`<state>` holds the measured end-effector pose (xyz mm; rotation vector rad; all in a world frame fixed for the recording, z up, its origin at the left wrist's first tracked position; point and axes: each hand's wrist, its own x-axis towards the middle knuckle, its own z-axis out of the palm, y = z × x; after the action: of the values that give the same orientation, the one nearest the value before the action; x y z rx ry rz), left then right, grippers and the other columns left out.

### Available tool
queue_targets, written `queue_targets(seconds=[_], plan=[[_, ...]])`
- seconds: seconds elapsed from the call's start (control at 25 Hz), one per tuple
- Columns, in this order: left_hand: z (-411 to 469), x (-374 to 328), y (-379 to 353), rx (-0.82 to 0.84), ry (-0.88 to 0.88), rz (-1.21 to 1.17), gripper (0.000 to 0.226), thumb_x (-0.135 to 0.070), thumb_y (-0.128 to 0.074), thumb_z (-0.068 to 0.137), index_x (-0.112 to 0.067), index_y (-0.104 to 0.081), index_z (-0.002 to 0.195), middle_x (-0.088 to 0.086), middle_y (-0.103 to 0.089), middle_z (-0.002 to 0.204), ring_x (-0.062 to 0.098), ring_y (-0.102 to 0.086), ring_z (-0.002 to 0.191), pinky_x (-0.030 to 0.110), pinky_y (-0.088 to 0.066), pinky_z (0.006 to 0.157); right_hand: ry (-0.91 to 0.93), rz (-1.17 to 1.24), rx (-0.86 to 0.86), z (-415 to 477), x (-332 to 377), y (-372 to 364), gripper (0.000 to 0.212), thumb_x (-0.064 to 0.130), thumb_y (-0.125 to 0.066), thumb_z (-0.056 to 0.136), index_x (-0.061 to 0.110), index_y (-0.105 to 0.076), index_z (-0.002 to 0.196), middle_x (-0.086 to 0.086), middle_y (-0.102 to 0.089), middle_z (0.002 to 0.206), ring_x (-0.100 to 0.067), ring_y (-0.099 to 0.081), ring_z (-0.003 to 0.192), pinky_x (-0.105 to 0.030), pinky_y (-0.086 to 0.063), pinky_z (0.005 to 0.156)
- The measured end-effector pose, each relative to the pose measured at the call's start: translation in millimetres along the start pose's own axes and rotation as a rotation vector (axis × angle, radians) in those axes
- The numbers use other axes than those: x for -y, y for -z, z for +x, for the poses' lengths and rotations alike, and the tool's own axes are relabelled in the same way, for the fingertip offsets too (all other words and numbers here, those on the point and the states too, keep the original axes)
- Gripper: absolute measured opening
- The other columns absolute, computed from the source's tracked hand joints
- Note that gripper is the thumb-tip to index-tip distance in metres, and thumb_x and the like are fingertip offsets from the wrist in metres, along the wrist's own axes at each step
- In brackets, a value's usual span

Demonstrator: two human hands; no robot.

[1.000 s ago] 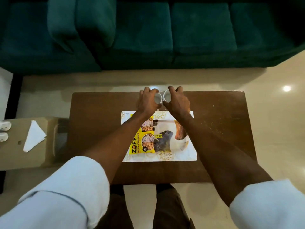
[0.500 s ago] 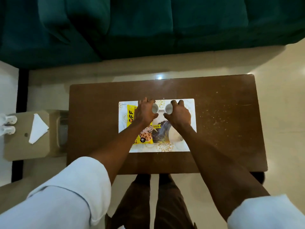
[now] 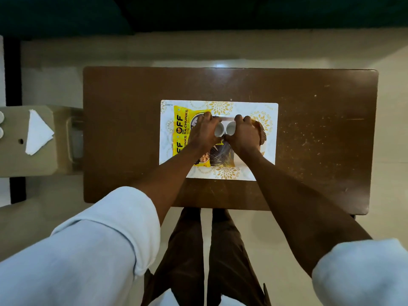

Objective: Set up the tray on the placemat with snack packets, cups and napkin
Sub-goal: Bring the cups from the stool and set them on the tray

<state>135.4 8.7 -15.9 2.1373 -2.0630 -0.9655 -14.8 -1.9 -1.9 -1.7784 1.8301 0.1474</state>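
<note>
Head view, left hand (image 3: 204,133) gripping left cup (image 3: 219,130), right hand (image 3: 244,134) gripping right cup (image 3: 231,129)

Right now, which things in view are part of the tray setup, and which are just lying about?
Part of the job:
placemat
yellow snack packet
dark snack packet
left cup, in left hand
right cup, in right hand
napkin, on side stool

Lying about:
sofa

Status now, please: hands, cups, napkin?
Left hand and right hand each hold a cup over tray. Napkin on side stool. Nothing blocking.
</note>
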Motion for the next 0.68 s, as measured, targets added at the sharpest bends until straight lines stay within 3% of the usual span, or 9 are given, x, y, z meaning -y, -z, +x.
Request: queue_targets(seconds=[0.2,0.36,0.6,0.68], plan=[[9,7,-1,-0.014,-0.008,-0.008,0.062,-0.038,-0.081,0.078,-0.02,-0.059,0.133,0.006,-0.053,0.126,0.029,-0.048,0.122,0.042,-0.052,0.082,-0.027,0.023,-0.032,7,9,-8,0.062,0.035,-0.077,0.084,0.01,-0.051,0.134,-0.017,-0.056,0.129,-0.041,-0.068,0.101,-0.041,-0.053,0.073],[16,9,-2,-0.003,-0.003,0.016,0.064,-0.034,-0.081,0.079,-0.02,-0.055,0.137,0.007,-0.051,0.131,0.029,-0.046,0.125,0.047,-0.054,0.086,-0.026,0.022,-0.056,11,9,-11,0.061,0.036,-0.077,0.085,0.01,-0.05,0.133,-0.017,-0.056,0.127,-0.039,-0.069,0.098,-0.041,-0.055,0.074],[-4,7,10,-0.027,0.001,-0.028,0.082,-0.035,-0.082,0.08,-0.019,-0.042,0.149,0.009,-0.044,0.14,0.03,-0.041,0.132,0.044,-0.052,0.088,0.0,-0.038,0.035,4,-2,14,0.094,0.066,-0.076,0.077,0.015,-0.04,0.146,-0.017,-0.051,0.139,-0.044,-0.063,0.115,-0.05,-0.057,0.084],[-27,9,22,-0.054,0.005,-0.062,0.084,-0.035,-0.081,0.08,-0.017,-0.04,0.152,0.009,-0.043,0.145,0.029,-0.04,0.134,0.042,-0.049,0.096,-0.002,-0.035,0.04,-12,-11,33,0.096,0.068,-0.074,0.076,0.018,-0.037,0.149,-0.016,-0.048,0.143,-0.045,-0.061,0.118,-0.052,-0.055,0.086]])
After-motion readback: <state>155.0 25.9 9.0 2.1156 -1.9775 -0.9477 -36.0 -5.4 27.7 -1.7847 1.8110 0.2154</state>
